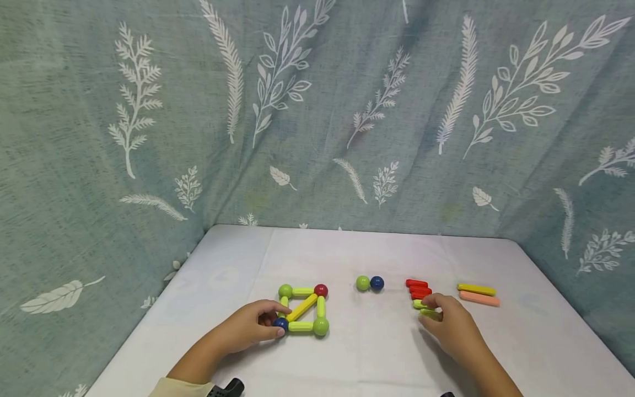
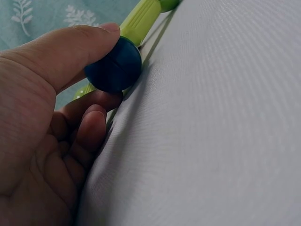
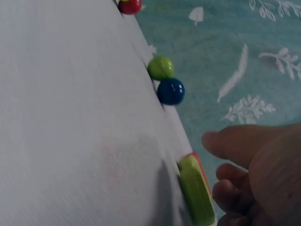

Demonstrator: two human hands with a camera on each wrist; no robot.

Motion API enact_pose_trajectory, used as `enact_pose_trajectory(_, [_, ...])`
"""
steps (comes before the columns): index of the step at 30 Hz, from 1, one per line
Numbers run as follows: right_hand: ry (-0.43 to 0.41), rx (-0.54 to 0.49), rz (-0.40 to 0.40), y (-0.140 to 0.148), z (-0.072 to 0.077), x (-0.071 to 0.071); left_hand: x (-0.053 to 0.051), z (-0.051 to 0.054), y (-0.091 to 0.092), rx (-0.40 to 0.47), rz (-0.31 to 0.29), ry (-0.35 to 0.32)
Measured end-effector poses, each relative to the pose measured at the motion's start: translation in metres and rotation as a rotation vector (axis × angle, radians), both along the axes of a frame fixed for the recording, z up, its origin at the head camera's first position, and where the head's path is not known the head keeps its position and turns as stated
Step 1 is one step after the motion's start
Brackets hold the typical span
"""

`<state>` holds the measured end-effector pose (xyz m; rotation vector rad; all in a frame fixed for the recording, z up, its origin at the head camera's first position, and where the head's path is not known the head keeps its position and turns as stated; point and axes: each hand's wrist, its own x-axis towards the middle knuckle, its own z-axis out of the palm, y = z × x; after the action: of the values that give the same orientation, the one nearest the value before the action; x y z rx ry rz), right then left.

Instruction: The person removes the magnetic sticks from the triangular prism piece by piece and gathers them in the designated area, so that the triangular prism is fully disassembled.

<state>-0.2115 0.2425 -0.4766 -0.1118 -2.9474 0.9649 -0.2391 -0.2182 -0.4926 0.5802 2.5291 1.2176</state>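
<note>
From my remote feed, the white table [image 1: 377, 358] carries the square frame [image 1: 302, 308], lying flat left of centre; I judge it light, stiff and slick, liable to part at its joints, so I'd grasp a corner. The right hand [image 1: 455, 326], thumb and fingers spread, straddles light green rods [image 1: 430, 315]; contact I can't tell. The left hand [image 1: 250, 326] pinches the frame's blue corner ball [image 2: 115, 67].

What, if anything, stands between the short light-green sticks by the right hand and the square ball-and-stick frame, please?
Nothing visible: white cloth spans the gap from sticks to frame; the green ball and blue ball lie farther back.
</note>
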Motion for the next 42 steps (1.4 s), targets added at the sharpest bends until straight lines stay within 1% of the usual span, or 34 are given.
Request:
enact_pose_trajectory(4, [-0.039,-0.081,0.041,-0.019,0.002,0.002,0.0,-0.001,-0.001,-0.007,0.005,0.003])
enact_pose_trajectory(9, [-0.094,-0.188,0.104,-0.049,0.004,0.004,0.001,-0.001,-0.002,-0.017,0.021,0.004])
enact_pose_trajectory(13, [-0.135,-0.25,0.223,-0.072,0.004,0.006,0.002,-0.001,-0.002,-0.016,0.03,-0.003])
enact_pose_trajectory(16, [-0.154,-0.268,0.308,-0.088,0.005,0.005,0.002,-0.001,-0.002,-0.01,0.03,-0.01])
enact_pose_trajectory(19, [-0.155,-0.248,0.352,-0.106,0.005,0.002,0.001,-0.001,-0.001,-0.007,0.021,-0.013])
enact_pose_trajectory(24, [-0.114,-0.199,0.405,-0.133,0.004,-0.005,0.001,-0.001,0.001,-0.01,0.018,-0.018])
enact_pose_trajectory(28, [-0.101,-0.163,0.436,-0.149,0.0,-0.007,0.003,-0.002,0.002,-0.024,0.018,-0.033])
enact_pose_trajectory(31, [-0.11,-0.138,0.445,-0.158,-0.001,-0.007,0.003,-0.003,0.001,-0.029,0.015,-0.027])
enact_pose_trajectory(34, [-0.092,-0.108,0.451,-0.166,-0.002,-0.009,0.001,-0.003,0.002,-0.022,0.011,-0.003])
enact_pose_trajectory(36, [-0.065,-0.084,0.452,-0.17,-0.001,-0.01,-0.001,-0.003,0.002,-0.017,0.006,0.005])
enact_pose_trajectory(39, [-0.026,-0.053,0.447,-0.177,0.0,-0.01,-0.003,-0.002,0.001,-0.01,0.004,0.001])
enact_pose_trajectory(42, [-0.021,-0.047,0.434,-0.184,0.0,-0.009,-0.005,-0.002,0.001,-0.014,0.007,-0.004])
